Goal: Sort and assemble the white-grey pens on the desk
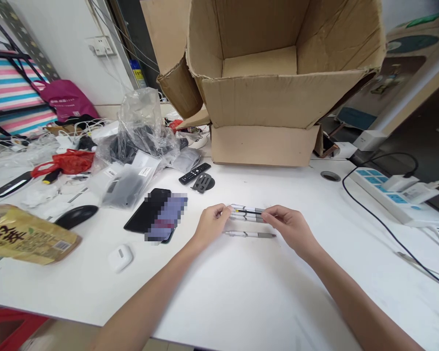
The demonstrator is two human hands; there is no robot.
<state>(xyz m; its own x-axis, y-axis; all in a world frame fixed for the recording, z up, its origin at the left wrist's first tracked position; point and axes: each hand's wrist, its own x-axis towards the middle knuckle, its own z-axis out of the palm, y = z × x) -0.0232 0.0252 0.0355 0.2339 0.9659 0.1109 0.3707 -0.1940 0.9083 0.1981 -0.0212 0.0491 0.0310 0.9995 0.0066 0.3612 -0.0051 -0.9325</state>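
Observation:
A thin dark pen refill [249, 211] with a yellowish part near its left end stretches level between my two hands, just over the table. The thumb and fingers of my left hand [212, 223] are pinched at its left end. At its right end, the fingertips of my right hand [289, 225] are closed on it. White pens with grey grips lie side by side beneath and behind the refill, partly covered by it and my fingers. Nearer to me, a separate white-and-grey pen [249, 234] lies flat, its tip pointing right.
An open cardboard box [263, 146] stands at the back. To the left are a phone [146, 214], a remote control [195, 173], a white earbud case [120, 258], a black mouse [76, 216] and a yellow packet [29, 236]. A power strip [398, 200] with cables lies right.

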